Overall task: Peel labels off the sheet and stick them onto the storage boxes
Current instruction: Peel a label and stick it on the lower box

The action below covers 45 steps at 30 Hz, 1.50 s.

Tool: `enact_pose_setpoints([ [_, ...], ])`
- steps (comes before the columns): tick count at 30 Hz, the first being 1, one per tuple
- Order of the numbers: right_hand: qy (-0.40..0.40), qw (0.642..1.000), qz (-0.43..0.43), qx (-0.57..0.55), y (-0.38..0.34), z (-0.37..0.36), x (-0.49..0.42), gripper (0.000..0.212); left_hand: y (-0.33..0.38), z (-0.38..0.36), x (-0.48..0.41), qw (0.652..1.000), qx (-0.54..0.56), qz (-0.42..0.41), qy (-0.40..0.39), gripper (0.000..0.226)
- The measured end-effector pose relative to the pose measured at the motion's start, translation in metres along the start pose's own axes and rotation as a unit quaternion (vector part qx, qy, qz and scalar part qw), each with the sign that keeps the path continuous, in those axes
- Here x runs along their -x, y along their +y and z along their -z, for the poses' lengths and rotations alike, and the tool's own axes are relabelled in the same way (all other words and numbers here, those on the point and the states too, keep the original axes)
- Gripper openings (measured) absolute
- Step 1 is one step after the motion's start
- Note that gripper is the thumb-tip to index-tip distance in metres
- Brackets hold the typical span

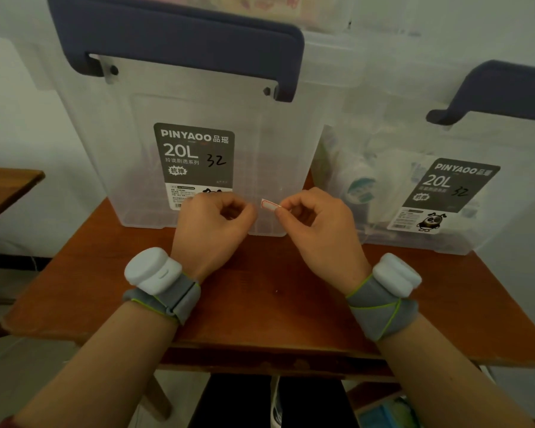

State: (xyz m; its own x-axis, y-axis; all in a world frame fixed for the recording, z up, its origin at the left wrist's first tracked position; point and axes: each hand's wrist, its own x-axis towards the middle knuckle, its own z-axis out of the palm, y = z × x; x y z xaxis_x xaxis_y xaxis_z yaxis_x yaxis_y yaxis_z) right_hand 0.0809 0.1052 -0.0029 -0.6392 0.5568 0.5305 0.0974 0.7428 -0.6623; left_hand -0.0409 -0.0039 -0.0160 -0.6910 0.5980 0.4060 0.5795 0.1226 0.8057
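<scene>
A small white label with a red border (268,204) is pinched between thumb and forefinger of my right hand (318,223). It hangs just in front of the lower wall of the left storage box (260,143), a clear 20L tub with a dark blue handle. My left hand (212,225) is curled beside it, fingertips close to the label's left end; whether they touch it I cannot tell. A second clear box (383,168) with the same dark sticker stands to the right. No label sheet is visible.
Both boxes stand at the back of a brown wooden table (260,288). Another wooden surface (3,186) juts in at the left. White devices are strapped to both wrists. Below the front edge are dark trousers and a blue item on the floor.
</scene>
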Motion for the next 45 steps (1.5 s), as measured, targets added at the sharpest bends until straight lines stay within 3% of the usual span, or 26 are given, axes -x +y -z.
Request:
enact_pose_setpoints([
  [21, 0.040, 0.995, 0.036, 0.083, -0.003, -0.004, -0.001, 0.010, 0.002, -0.002, -0.001, 1.000, -0.021, -0.012, 0.016, 0.031],
  [37, 0.046, 0.997, -0.057, 0.030, -0.006, 0.004, 0.003, 0.010, 0.002, -0.001, 0.001, 0.999, -0.024, -0.026, 0.028, 0.034],
  [45, 0.073, 0.976, 0.017, 0.203, -0.004, -0.001, -0.008, 0.048, 0.000, -0.001, 0.001, 0.999, -0.028, -0.019, 0.024, 0.026],
])
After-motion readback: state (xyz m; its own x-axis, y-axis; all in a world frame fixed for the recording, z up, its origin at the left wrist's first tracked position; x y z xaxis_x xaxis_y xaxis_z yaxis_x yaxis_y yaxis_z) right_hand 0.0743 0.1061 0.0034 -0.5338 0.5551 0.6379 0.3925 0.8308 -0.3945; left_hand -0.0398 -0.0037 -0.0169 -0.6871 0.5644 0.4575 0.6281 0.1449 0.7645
